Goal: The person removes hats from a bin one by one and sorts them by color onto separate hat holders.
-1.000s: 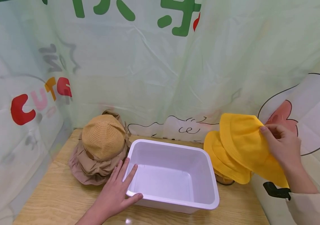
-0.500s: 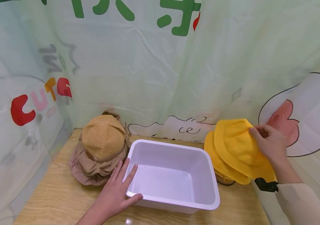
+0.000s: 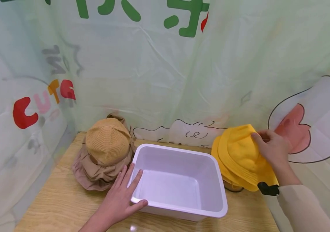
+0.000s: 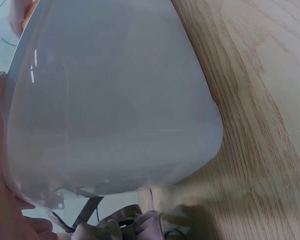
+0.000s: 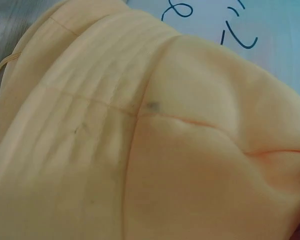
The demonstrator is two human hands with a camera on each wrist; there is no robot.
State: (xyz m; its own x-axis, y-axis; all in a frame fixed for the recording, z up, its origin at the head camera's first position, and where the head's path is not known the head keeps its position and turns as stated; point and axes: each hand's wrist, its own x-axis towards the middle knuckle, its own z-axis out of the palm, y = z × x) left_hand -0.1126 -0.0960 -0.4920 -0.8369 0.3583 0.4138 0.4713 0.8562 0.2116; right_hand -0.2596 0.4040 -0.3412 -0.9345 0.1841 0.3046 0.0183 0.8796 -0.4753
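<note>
My right hand (image 3: 273, 148) pinches the crown of a yellow bucket hat (image 3: 241, 148), which sits over another yellow hat (image 3: 216, 151) on the right of the table. In the right wrist view the brim and crown of the yellow hat (image 5: 190, 165) fill most of the picture. My left hand (image 3: 121, 196) lies with fingers spread over the left rim of a white plastic tub (image 3: 179, 211), its thumb along the front rim. The tub's outer wall (image 4: 115, 100) takes up the left wrist view. Inside, the tub shows only its bare floor.
Left of the tub stands a stack of hats, a straw-coloured hat (image 3: 108, 141) on top of brownish ones (image 3: 87, 174). A printed curtain (image 3: 159, 80) hangs close behind the wooden table (image 3: 54, 199) and along both sides.
My right hand has moved left and slightly down with the yellow hat, bringing it onto the other yellow hat. The left hand and the tub have stayed in place.
</note>
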